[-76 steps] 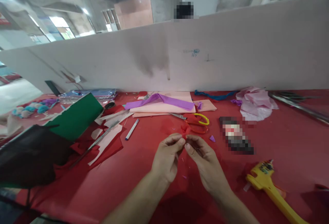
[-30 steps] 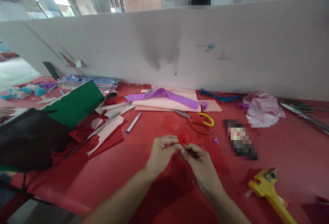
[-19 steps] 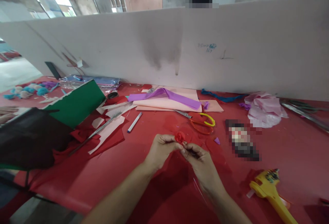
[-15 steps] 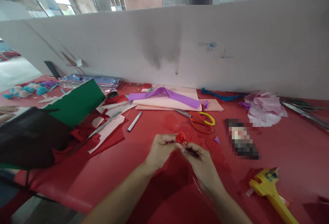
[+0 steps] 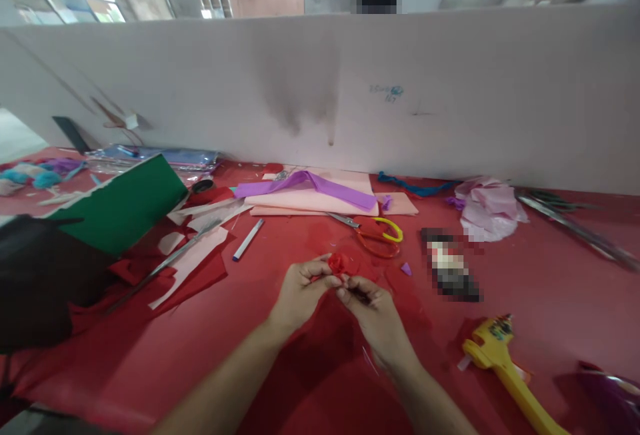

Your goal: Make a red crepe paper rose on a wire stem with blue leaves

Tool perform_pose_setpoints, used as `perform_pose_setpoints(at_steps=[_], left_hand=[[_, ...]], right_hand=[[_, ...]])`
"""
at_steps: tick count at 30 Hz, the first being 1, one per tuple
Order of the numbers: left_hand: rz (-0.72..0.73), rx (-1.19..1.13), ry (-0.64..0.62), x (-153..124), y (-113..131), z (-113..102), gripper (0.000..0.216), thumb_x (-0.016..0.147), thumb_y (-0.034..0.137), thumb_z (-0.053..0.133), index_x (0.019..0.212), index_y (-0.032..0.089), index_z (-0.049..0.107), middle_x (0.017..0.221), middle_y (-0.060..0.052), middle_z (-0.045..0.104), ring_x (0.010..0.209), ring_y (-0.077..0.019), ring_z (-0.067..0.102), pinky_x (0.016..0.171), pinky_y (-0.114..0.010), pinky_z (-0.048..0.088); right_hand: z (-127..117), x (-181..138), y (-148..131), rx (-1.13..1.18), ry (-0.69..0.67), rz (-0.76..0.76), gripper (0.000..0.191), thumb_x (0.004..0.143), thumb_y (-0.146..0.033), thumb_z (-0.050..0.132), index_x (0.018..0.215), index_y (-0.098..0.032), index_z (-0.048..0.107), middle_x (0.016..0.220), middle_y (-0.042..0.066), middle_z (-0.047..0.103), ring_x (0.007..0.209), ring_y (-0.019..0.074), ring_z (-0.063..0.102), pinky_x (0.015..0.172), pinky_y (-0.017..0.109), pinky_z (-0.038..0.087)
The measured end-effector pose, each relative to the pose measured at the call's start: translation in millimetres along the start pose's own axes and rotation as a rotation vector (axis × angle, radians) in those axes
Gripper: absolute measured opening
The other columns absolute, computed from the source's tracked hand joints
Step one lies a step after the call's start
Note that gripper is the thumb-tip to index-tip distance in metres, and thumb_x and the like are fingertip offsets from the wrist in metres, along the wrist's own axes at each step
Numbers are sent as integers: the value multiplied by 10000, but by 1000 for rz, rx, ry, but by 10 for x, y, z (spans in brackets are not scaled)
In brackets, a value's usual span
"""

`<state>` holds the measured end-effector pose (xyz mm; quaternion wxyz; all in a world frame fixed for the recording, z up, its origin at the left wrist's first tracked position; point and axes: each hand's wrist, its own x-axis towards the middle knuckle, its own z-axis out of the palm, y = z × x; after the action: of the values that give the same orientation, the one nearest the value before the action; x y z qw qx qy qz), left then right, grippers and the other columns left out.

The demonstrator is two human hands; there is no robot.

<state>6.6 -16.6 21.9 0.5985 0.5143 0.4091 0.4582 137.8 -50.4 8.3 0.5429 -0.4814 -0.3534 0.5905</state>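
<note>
Both of my hands meet over the red table [image 5: 525, 282]. My left hand [image 5: 300, 288] is closed, its fingertips pinching a small rolled red paper flower [image 5: 339, 263]. My right hand [image 5: 370, 308] is closed too and pinches the base of the same flower from the right side. The flower's lower part is hidden between my fingers. Red-and-yellow scissors [image 5: 377, 235] lie just beyond my hands.
A yellow glue gun [image 5: 500, 362] lies at the right front. Pink and purple paper sheets [image 5: 310, 196], a pen [image 5: 247, 240], green card [image 5: 125, 205], a black sheet [image 5: 35, 282], crumpled pink tissue [image 5: 487, 207] and red scraps are scattered about. A grey partition wall [image 5: 450, 88] backs the table.
The red paper has been rolled tighter into a small flower between my fingers. My hands stay together, and the view has shifted slightly.
</note>
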Motion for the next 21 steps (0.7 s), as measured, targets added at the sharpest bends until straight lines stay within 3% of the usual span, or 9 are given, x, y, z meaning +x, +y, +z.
perform_pose_setpoints(at_steps=[8,11,21], left_hand=[[-84,-167,-67,14,-75,53,118,755,236,642,760,161,733,769,-52,729,756,-163,643,790,-282,476],[-110,-231,-52,28,-96,56,76,713,229,688,712,164,728,740,-49,728,726,-158,642,776,-280,480],[-105,-227,43,-10,-124,30,66,680,220,710,659,161,728,615,-19,682,613,-125,585,667,-244,464]], right_hand=[[-11,24,26,32,2,3,156,657,-328,754,730,-203,699,793,13,684,821,178,602,847,322,430],[-13,22,35,36,0,16,179,652,-334,756,762,-201,709,814,19,685,838,183,600,854,330,427],[12,-7,44,-12,-74,-14,150,679,-317,728,665,-193,645,661,-30,580,660,124,505,689,256,403]])
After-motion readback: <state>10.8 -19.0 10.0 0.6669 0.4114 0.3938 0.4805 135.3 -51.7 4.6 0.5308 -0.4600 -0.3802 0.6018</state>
